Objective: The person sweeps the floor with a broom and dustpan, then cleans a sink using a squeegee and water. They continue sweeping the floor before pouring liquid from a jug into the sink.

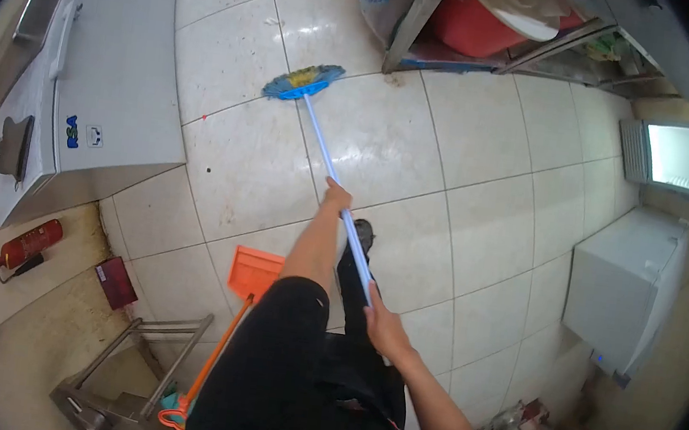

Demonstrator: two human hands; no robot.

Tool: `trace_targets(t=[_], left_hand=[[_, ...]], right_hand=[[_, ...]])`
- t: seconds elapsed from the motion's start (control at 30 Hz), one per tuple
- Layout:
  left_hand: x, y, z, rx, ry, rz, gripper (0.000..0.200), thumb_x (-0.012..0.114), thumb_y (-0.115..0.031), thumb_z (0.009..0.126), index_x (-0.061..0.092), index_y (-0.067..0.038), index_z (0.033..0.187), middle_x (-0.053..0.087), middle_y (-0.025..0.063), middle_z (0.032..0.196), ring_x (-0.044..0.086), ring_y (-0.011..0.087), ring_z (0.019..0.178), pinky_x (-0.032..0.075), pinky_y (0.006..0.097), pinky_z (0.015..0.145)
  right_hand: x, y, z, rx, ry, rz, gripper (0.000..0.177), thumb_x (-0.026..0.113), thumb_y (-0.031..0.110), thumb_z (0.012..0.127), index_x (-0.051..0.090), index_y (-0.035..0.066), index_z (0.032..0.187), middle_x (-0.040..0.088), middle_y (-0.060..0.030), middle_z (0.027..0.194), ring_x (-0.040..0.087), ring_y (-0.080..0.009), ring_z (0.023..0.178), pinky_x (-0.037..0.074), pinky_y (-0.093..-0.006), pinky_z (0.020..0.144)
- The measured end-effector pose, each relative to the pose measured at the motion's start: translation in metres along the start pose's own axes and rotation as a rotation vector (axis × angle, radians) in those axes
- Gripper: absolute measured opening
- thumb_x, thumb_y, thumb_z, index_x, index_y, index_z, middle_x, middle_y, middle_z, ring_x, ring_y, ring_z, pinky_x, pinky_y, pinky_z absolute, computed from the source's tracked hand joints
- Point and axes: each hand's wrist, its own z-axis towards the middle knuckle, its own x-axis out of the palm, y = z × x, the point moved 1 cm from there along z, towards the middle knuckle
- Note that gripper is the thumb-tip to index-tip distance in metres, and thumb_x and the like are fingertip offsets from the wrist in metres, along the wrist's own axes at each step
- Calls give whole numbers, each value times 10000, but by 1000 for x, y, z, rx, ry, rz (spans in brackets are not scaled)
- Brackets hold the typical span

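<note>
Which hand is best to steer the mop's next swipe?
Probably the left hand: it grips the pole farther down, nearer the mop head. The right hand holds the upper end, farthest from it.

The person is wearing a black short-sleeved fabric top [273, 360], black trousers [346, 281] and a dark shoe [363, 234], with the left hand [336, 195] and right hand [384, 323] going ungloved.

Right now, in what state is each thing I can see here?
Mop: head down on the floor, handle tilted.
Left grip: shut on the handle, nearer the head.
Right grip: shut on the handle's upper part.
Chest freezer: lid shut.
Fire extinguisher: lying on its side.
Dustpan: pan on the floor, unheld.
Display fridge: lit inside.
</note>
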Motion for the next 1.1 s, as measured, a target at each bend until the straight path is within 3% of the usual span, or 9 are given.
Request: trace_targets(t=[0.27, 0.37, 0.47, 0.53, 0.6, 0.7, 0.77, 0.87, 1.1], left_hand=[[-46, -73, -105, 71, 385, -327, 971, 577, -663, 883, 84, -189, 1572, 613, 222, 1200, 669, 331, 980, 568, 531, 764], [-80, -44, -196, 217, 191, 157, 627, 582, -554, 924, 614, -46, 1290, 644, 213, 1234, 604, 281, 1180, 459, 359, 994], [-114, -23, -272, 458, 217, 270, 613, 602, -541, 913, 636, -30, 1250, 658, 210, 1209, 602, 334, 1181, 444, 374, 1014], [-123, -13, -291, 510, 210, 277, 596, 618, -535, 904, 649, -36, 1228, 669, 203, 1184, 609, 333, 1167, 454, 373, 1001], [-137, -23, -320, 466, 72, 210, 510, 658, -494, 886, 678, -48, 1134, 669, 193, 1176, 616, 330, 1146, 465, 380, 986], [-157, -17, -251, 426, 72, 236, 386, 796, -295, 789, 664, -60, 1066, 658, 190, 1188, 621, 332, 1120, 479, 374, 960], [-167, -57, -257, 499, -38, 367, 441, 869, -129, 684, 663, -70, 1070, 674, 178, 1145, 640, 323, 1081, 492, 369, 939], [-169, -86, -290, 359, -90, 127, 429, 874, -144, 678, 680, -68, 1053, 680, 181, 1135, 646, 313, 1087, 490, 374, 947], [-90, -15, -344, 86, -427, -147, 301, 754, -111, 781, 728, 0, 1059, 732, 178, 1007, 706, 271, 928, 532, 371, 842]], right_hand=[[-247, 25, -48, -135, -50, -68, 614, 588, 155, 941, 354, 153, 1508, 652, -310, 867, 644, -468, 704, 508, -503, 656], [-403, 101, -93, 124, 120, 60, 546, 617, 146, 939, 455, 110, 1459, 573, -85, 678, 574, -167, 535, 476, -327, 488], [-506, 173, -117, 104, 376, 238, 313, 550, 174, 971, 622, 33, 1241, 597, -67, 697, 589, -162, 533, 478, -294, 451], [-550, 204, -96, -202, 303, 293, 508, 409, 465, 1027, 654, 23, 985, 585, -85, 687, 594, -167, 492, 499, -303, 436], [-574, 261, -62, -541, 240, 545, 907, 101, 813, 863, 586, 49, 918, 543, -69, 634, 547, -158, 443, 483, -275, 427], [-604, 349, -30, -829, 228, 351, 967, 212, 904, 736, 579, 63, 1041, 430, 24, 532, 457, -97, 416, 468, -244, 448], [-632, 387, -4, -767, 115, 47, 602, 553, 637, 907, 602, 45, 1008, 410, 39, 536, 410, -91, 402, 404, -246, 449], [-678, 407, 68, -626, -23, -59, 297, 682, 334, 883, 640, 62, 997, 446, 50, 587, 441, -76, 453, 386, -239, 443], [-777, 342, 289, -391, -256, -89, 355, 773, 359, 801, 701, 50, 959, 588, -41, 674, 561, -142, 599, 475, -307, 549]])
